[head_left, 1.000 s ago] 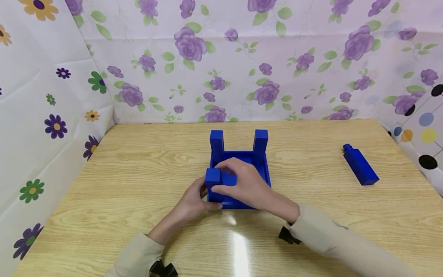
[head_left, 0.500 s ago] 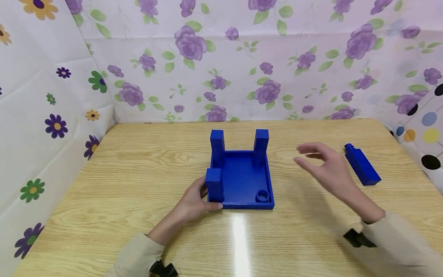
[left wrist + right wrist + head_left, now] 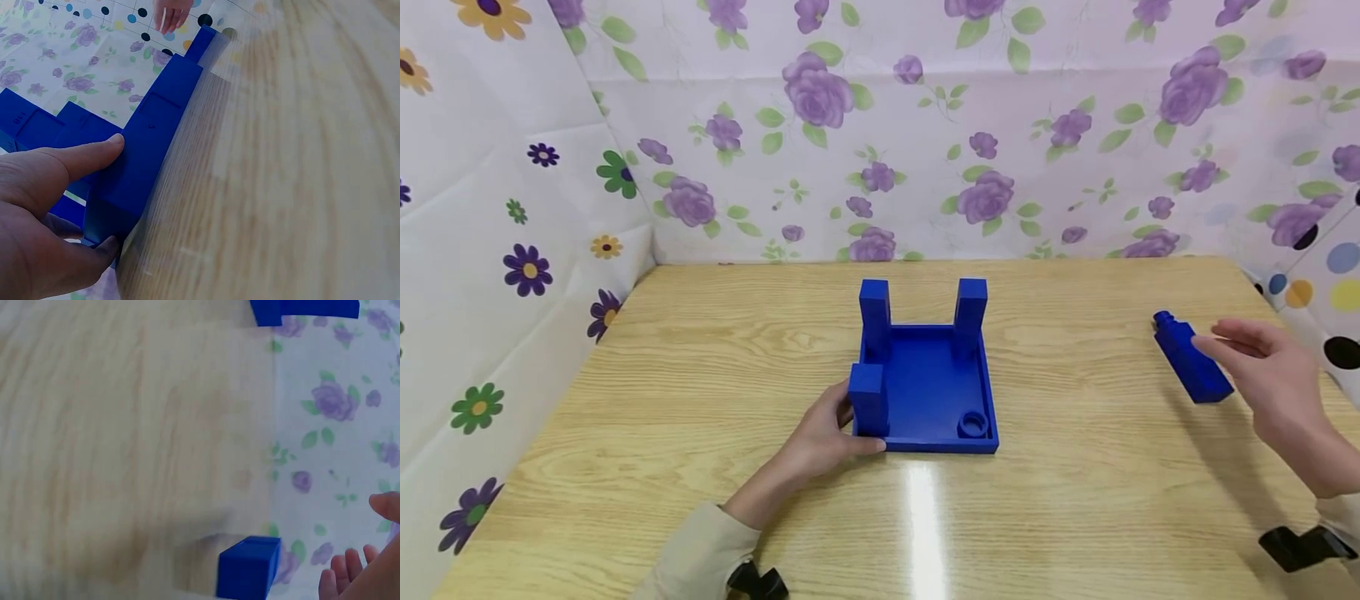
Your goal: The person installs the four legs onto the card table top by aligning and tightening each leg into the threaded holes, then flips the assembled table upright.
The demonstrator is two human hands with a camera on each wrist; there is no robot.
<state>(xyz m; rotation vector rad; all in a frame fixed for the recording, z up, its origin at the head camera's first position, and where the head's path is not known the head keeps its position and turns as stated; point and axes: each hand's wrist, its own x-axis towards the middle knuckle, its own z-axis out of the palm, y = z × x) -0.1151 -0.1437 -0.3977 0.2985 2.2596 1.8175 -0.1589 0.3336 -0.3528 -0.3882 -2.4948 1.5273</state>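
A blue square tabletop (image 3: 925,379) with a raised rim lies upside down on the wooden table, like an upturned small table. Blue square legs (image 3: 875,321) stand upright at three corners. At its near right corner a bare round socket (image 3: 973,425) shows. My left hand (image 3: 820,437) grips the near left corner, thumb along the front rim, as the left wrist view also shows. A loose blue leg (image 3: 1191,362) with a threaded neck lies on its side at the right. Over it hovers my right hand (image 3: 1277,383), fingers loosely bent; the right wrist view shows them apart from the leg.
The wooden table (image 3: 737,350) meets a flowered cloth backdrop (image 3: 1037,125) behind it. Patterned cloth also hangs at the left (image 3: 475,275) and right sides. Dark wrist straps show on both sleeves.
My right hand has let go of the near left leg and moved right, to above the loose leg. The left hand keeps its grip on the tabletop corner.
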